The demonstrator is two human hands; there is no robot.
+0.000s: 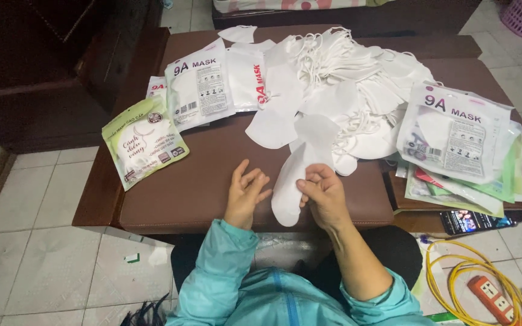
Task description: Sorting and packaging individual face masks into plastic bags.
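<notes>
- Head view, nearest first: the right hand (323,194) pinches the edge of a folded white mask (294,181) between thumb and curled fingers, and the mask lies flat on the brown padded table (194,187), just beside both hands.
- The left hand (246,194) rests on the table with its fingers loosely spread and nothing in them; its fingertips sit close to the mask's left edge, though I cannot tell whether they touch it.
- The mask looks like thin, soft non-woven fabric, a curved half-oval shape, limp enough to crease; held by a single edge pinch, it could slip free or unfold if lifted quickly.
- Further out, a loose heap of white masks (345,84) with tangled ear loops covers the table's middle; a loop could snag a neighbour, so pulling one mask might drag others along.
- To the left lie a glossy green packet (143,142) and white printed mask packets (203,84); a slippery stack of packets (460,139) on the right overhangs the table's edge and could slide off if nudged.
- On the tiled floor at right, a yellow cable (466,278) coils by an orange power strip (493,299).
</notes>
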